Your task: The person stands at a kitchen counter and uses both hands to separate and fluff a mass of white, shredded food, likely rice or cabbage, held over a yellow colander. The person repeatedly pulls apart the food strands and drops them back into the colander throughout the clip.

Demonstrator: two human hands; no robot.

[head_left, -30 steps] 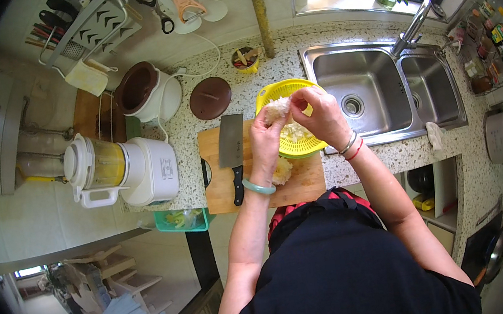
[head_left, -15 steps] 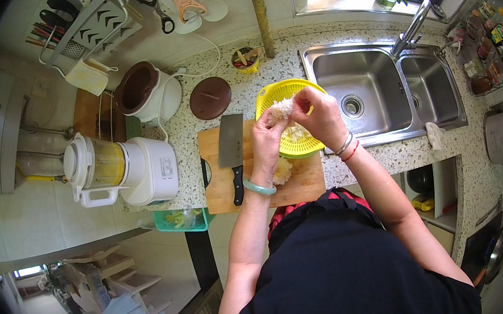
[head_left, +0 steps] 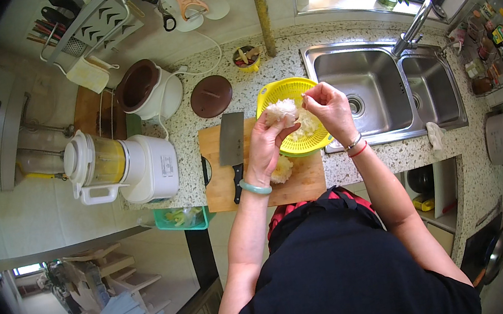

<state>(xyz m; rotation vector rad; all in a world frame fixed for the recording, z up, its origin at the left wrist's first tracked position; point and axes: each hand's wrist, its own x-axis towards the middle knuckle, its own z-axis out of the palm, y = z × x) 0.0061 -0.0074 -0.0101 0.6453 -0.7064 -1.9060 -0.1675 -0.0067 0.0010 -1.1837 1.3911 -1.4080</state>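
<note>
A ruffled head of white fungus point(head_left: 281, 110) rests in my left hand point(head_left: 264, 146), whose fingers curl round it from below. Just right of it, my right hand point(head_left: 332, 111) is closed in a pinch, with a small pale piece of white fungus at the fingertips. Both hands are above a yellow basket strainer point(head_left: 270, 92), where torn white pieces point(head_left: 306, 125) lie. Another yellowish-white fungus head point(head_left: 282, 170) sits on the wooden cutting board point(head_left: 305, 183), partly behind my left wrist. On the board's left side lies a cleaver point(head_left: 232, 139) with a black handle.
A double steel sink point(head_left: 354, 75) is to the right. Left are a white blender point(head_left: 152, 169), a white pot with a brown inner bowl point(head_left: 159, 96) and a brown lid point(head_left: 211, 96). A small yellow container point(head_left: 247, 59) stands behind. A green bin point(head_left: 182, 219) hangs at the counter's edge.
My right hand has drawn away from the fungus head to the right, pinching a small piece. The left hand still holds the head, and more of the pieces in the strainer show.
</note>
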